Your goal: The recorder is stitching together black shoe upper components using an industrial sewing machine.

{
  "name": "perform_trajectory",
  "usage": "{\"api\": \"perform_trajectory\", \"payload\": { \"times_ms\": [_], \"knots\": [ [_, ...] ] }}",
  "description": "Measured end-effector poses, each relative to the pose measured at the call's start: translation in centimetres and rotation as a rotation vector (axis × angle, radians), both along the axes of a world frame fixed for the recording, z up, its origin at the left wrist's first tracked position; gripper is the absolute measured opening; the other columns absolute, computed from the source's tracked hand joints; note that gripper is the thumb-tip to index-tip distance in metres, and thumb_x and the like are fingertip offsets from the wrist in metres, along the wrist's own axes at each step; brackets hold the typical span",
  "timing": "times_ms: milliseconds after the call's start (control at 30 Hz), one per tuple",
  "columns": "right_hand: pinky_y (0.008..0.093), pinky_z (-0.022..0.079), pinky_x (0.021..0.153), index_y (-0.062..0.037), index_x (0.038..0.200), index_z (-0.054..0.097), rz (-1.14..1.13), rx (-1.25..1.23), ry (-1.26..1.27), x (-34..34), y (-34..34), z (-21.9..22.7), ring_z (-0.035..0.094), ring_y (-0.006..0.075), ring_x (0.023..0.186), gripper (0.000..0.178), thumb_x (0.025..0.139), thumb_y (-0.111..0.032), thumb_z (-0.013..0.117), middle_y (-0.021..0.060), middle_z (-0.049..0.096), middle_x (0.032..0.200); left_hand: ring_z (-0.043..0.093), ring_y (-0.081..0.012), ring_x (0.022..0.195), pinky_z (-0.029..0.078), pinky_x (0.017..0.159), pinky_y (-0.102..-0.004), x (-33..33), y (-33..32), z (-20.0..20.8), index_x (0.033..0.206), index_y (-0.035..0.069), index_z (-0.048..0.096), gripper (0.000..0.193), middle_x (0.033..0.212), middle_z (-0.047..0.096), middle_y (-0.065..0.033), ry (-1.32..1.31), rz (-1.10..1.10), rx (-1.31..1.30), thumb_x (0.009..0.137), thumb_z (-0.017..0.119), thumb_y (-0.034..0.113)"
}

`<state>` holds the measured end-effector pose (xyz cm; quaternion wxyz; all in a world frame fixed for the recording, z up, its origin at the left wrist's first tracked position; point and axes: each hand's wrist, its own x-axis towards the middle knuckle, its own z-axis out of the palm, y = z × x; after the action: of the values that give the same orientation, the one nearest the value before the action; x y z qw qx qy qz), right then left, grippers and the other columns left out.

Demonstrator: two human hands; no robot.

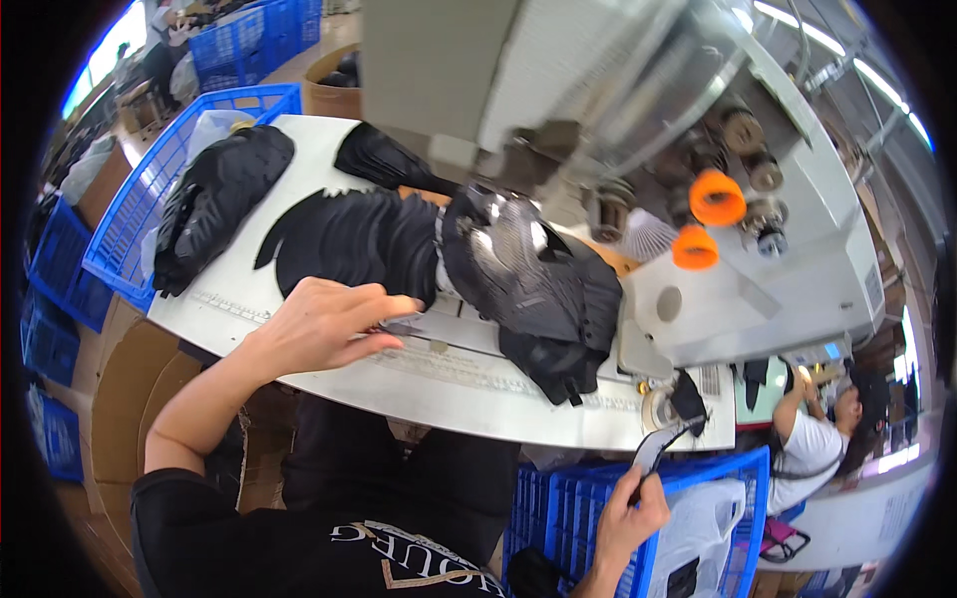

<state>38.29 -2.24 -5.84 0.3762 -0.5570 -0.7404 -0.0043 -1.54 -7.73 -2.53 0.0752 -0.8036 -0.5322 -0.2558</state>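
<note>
My left hand (329,321) is above the front edge of the white sewing table, thumb and forefinger closed around a small thin grey tool (401,327) whose kind is unclear. Low at the right, my right hand (632,510) pinches a narrow black-and-white fabric strip (653,448), its far end raised by the table's corner. Beyond the left hand lies a fanned stack of curved black pieces (344,244). A black cap (558,309) rests under the sewing machine (758,289), its crown partly hidden by shiny metal parts.
Orange cones (717,197) sit on the machine's front. More black caps (224,199) are heaped at the table's left end, beside a blue crate (135,229). Another blue crate (588,508) holding a clear plastic bag stands below right. A person (812,439) sits farther right.
</note>
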Motion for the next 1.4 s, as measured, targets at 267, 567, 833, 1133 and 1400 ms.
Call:
{"api": "perform_trajectory", "payload": {
  "times_ms": [267,567,833,1133,1400],
  "knots": [
    [0.0417,0.045,0.061,-0.001,0.085,0.06,-0.119,-0.102,-0.241,-3.4,7.1,-1.4,0.062,0.0295,0.07,0.028,0.086,-0.027,0.072,0.0105,0.06,0.081,0.06,-0.0219,0.068,0.049,0.065,-0.0322,-5.8,-6.9,-5.1,0.12,0.007,0.062,0.04,0.082,0.062,-0.0085,-0.348,0.724,-0.001,0.083,0.074,0.015],
    [0.0424,0.043,0.1,-0.0058,0.113,0.071,0.552,0.382,-0.113,-15.5,6.7,3.9,0.055,0.0328,0.119,0.05,0.064,0.003,0.075,0.0144,0.06,0.128,0.058,-0.034,0.098,0.045,0.086,-0.0419,-9.3,-5.5,-8.9,0.123,0.003,0.059,0.044,0.107,0.06,-0.0145,-0.104,1.119,0.279,0.082,0.071,0.012],
    [0.0444,0.048,0.088,-0.0034,0.087,0.074,0.548,0.58,0.138,-11.8,7.6,1.9,0.067,0.0319,0.1,0.016,0.073,0.001,0.067,0.0133,0.073,0.1,0.061,-0.027,0.107,0.045,0.095,-0.0376,1.2,-1.7,-4.1,0.123,0.001,0.061,0.037,0.12,0.065,-0.015,-0.851,0.284,-0.105,0.089,0.068,0.013],
    [0.0356,0.045,0.083,-0.0117,0.09,0.079,0.695,0.626,-0.257,-13.0,-4.2,3.5,0.063,0.0248,0.102,0.017,0.077,-0.02,0.073,0.0053,0.073,0.102,0.064,-0.0148,0.104,0.051,0.091,-0.0289,11.5,-2.6,2.2,0.123,-0.006,0.057,0.031,0.11,0.07,-0.012,-1.82,-0.326,-0.235,0.095,0.062,0.007],
    [0.0439,0.038,0.105,0.0041,0.138,0.046,0.615,0.237,0.534,-8.9,-9.1,6.0,0.05,0.0336,0.126,0.088,0.076,-0.052,0.076,0.0211,0.053,0.137,0.057,-0.0039,0.08,0.048,0.073,-0.0222,10.1,-9.8,3.0,0.098,-0.005,0.068,0.041,0.085,0.069,-0.0002,-1.29,-0.29,-0.386,0.072,0.089,0.02]
  ]
}}
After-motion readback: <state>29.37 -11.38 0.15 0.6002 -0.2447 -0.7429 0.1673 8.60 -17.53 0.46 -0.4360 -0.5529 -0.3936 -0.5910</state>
